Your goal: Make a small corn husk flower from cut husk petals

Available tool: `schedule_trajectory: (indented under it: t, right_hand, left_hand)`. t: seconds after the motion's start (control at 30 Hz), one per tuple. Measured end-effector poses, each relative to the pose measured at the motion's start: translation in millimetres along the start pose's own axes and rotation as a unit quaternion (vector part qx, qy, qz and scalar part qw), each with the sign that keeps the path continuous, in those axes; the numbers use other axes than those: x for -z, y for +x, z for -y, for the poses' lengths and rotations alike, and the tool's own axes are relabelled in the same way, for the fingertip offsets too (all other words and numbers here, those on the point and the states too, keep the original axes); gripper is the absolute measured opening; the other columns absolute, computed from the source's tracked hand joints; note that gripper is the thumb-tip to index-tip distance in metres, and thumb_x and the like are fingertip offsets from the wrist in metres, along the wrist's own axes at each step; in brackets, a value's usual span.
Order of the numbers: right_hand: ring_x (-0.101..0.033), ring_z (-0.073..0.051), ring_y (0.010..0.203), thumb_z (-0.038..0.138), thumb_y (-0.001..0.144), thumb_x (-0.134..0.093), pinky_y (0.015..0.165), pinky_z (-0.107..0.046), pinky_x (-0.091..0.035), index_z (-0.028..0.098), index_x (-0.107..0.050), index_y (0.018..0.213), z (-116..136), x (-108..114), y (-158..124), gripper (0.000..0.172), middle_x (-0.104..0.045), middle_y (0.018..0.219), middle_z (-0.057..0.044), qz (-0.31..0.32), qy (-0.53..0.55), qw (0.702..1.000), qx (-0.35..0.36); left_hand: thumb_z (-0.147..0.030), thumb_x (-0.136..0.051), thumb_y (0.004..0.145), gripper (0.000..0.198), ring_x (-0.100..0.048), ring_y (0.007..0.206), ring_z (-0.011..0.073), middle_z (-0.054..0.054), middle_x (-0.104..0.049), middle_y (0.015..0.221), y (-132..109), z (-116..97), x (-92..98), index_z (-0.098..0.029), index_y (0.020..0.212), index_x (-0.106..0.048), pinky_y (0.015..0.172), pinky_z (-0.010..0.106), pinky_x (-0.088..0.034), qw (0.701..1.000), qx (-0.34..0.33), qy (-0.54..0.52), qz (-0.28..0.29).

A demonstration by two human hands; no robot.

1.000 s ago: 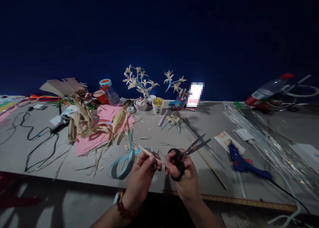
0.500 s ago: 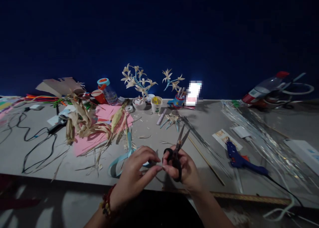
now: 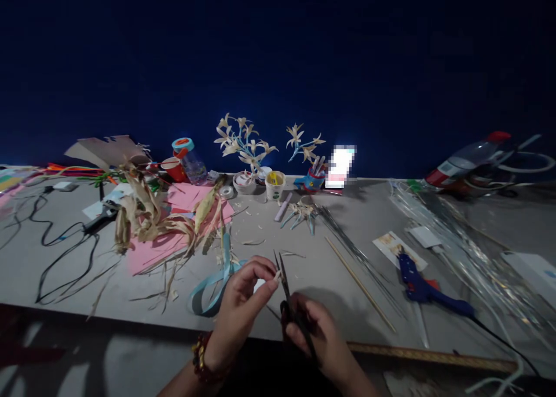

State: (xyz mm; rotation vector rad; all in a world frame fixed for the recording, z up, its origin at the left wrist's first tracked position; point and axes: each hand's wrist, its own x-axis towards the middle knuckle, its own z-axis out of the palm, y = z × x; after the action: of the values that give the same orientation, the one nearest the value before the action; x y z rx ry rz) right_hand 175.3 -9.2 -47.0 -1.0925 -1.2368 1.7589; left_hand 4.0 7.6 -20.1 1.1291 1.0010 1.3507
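My left hand (image 3: 245, 296) pinches a small pale piece of husk (image 3: 277, 276) between thumb and fingertips. My right hand (image 3: 315, 327) is closed round the black handles of a pair of scissors (image 3: 285, 275). The blades are slightly parted and point away from me, right beside the husk piece; whether they touch it I cannot tell. A light blue ribbon (image 3: 208, 284) loops on the table just left of my left hand. Beyond my hands lie small husk flowers with blue stems (image 3: 303, 214).
Dried husks (image 3: 152, 226) lie over pink paper (image 3: 147, 255) at left. Behind stand a bowl with a husk-flower branch (image 3: 245, 142) and a paper cup (image 3: 275, 188). At right are a wooden stick (image 3: 360, 284), thin wires (image 3: 351, 241), a blue glue gun (image 3: 419, 284) and a tilted bottle (image 3: 467, 160).
The scissors have swung from pointing up and right, blades apart, to lie beside my left fingertips with the blades nearly together. My right hand has dropped lower. The husk piece now shows clearly.
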Motion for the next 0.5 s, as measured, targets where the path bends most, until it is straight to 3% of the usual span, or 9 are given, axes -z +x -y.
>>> schedule_trajectory:
  t: [0.2,0.5]
  right_hand:
    - [-0.048,-0.011,0.057,0.078,0.07,-0.07,0.055,-0.023,-0.038,0.02,-0.048,0.076,3.9,-2.5,-0.4,0.062,-0.052,0.065,0.004,0.039,-0.009,0.999,-0.033]
    - [-0.047,-0.009,0.052,0.079,0.065,-0.072,0.053,-0.021,-0.037,0.022,-0.045,0.076,0.3,-5.2,-0.1,0.064,-0.049,0.06,0.007,0.022,-0.009,0.998,-0.057]
  left_hand:
    - [-0.024,-0.067,0.091,0.012,-0.058,0.091,0.0167,0.004,-0.062,0.094,-0.7,-0.9,-5.0,-0.019,0.081,-0.065,0.083,0.026,-0.045,1.0,-0.003,-0.005,-0.021]
    - [-0.023,-0.068,0.091,0.012,-0.059,0.089,0.0158,0.004,-0.063,0.093,-1.5,0.6,-7.0,-0.019,0.081,-0.065,0.08,0.025,-0.045,0.999,-0.016,0.0,-0.034]
